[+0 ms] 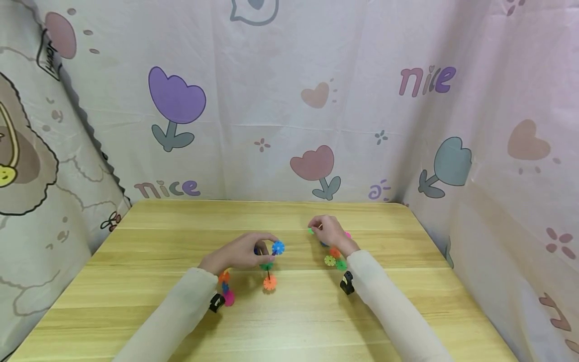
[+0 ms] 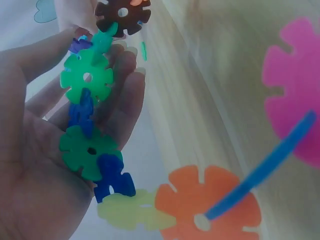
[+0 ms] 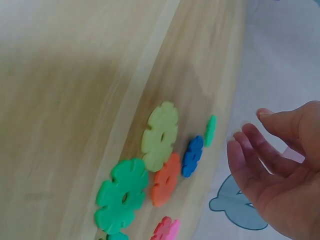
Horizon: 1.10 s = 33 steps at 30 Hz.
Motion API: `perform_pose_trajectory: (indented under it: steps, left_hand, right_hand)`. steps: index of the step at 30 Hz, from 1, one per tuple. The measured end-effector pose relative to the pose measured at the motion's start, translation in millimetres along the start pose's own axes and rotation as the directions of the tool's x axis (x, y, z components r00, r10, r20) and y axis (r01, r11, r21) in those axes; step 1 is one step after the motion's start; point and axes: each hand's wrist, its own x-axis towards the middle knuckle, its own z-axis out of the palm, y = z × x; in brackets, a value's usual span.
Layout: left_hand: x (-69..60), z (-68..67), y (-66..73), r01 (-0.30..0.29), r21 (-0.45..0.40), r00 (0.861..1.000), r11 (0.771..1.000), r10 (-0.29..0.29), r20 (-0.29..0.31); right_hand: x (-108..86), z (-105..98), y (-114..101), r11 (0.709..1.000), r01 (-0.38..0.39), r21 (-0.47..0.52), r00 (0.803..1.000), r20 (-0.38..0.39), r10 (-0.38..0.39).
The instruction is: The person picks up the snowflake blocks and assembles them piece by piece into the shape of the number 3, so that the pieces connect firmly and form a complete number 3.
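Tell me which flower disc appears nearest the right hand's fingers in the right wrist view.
The small bright-green disc, seen nearly edge-on beside the blue disc; every other disc there appears farther from the right hand.

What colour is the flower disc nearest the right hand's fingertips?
Green flower disc, clearest in the right wrist view.

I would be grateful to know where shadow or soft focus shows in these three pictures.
Head view: soft shadows on the tabletop beside the left sleeve and right sleeve; left wrist view: the close pink piece looks blurred, the left hand dim; right wrist view: a diffuse shadow across part of the tabletop.
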Motion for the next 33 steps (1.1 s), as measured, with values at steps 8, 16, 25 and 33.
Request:
perform_pose_trajectory:
  steps: [8,16,25,33]
  left_hand:
    - [-1.1,-2.1,2.4,-0.030,0.009,1.000,1.000,0.030,-0.003]
    - [2.0,1.1,-0.8,-0.053,-0.032,0.999,0.998,0.053,-0.002]
    - [3.2,2.4,-1.9,-0.061,-0.017,0.998,0.998,0.061,-0.012]
    - [2.2,3.6,-1.0,-0.079,-0.037,0.997,0.996,0.079,-0.005]
  right_hand:
    - [6.3,3.5,6.1,0.997,-0.044,-0.068,0.998,0.032,0.047]
    - [10.4,14.1,11.7,0.987,0.004,-0.161,0.998,0.055,0.005]
    - [11.0,20.9,11.6,0.975,0.006,-0.222,0.998,0.063,0.008]
    - [10.8,21.3,10.5,0.978,0.004,-0.207,0.997,0.072,0.011]
